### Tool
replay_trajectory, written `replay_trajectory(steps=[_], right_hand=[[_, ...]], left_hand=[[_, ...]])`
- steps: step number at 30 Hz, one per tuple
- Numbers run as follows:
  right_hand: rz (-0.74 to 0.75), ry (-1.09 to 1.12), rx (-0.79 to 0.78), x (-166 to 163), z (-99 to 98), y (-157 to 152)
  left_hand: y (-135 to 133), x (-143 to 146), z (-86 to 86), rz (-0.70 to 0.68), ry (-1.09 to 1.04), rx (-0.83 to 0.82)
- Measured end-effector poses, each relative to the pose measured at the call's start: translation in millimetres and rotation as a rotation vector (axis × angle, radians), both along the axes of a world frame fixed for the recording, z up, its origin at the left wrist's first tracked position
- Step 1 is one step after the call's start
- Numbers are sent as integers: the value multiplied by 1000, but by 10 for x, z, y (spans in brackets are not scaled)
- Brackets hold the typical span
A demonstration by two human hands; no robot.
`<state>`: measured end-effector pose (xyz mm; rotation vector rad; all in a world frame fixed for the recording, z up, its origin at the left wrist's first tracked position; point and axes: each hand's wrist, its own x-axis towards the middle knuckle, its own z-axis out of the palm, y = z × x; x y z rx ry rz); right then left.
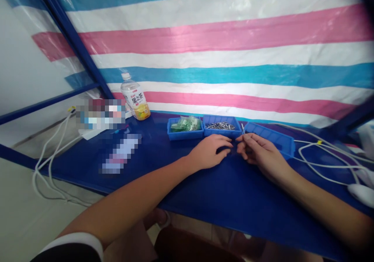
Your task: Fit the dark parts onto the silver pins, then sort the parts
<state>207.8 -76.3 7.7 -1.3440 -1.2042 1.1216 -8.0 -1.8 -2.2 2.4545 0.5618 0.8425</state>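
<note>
My right hand (260,149) is closed in a pinch on a thin metal pin (242,128), which points upward between thumb and forefinger. Beside it, my left hand (210,152) hovers low over the blue tabletop (216,199), palm down. Its thumb and fingers are apart, with nothing seen between them. Just beyond the left hand is a blue bin (207,133) of loose metal pins (219,125). To its left, another blue bin (187,136) holds green plastic packets (187,123). A third blue bin (284,141) lies behind my right hand, which partly covers it.
A drink bottle (136,98) stands at the back left, near a blurred-out pile (101,114) and a blurred-out flat item (121,155). White cables (321,159) coil at the right by a white mouse-like object (362,194). A striped plastic sheet (219,40) hangs behind.
</note>
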Motion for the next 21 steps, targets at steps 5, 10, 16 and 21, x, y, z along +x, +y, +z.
replay_trajectory(steps=[5, 10, 16, 21], right_hand=[[-23, 80, 12, -66, -13, 55], [-83, 82, -18, -166, -31, 191], [-4, -127, 42, -143, -30, 119], [9, -563, 260, -85, 37, -6]], left_hand=[[-14, 11, -22, -77, 177, 97], [19, 6, -8, -74, 174, 92], [43, -7, -49, 13, 197, 105], [29, -16, 1, 46, 244, 156]])
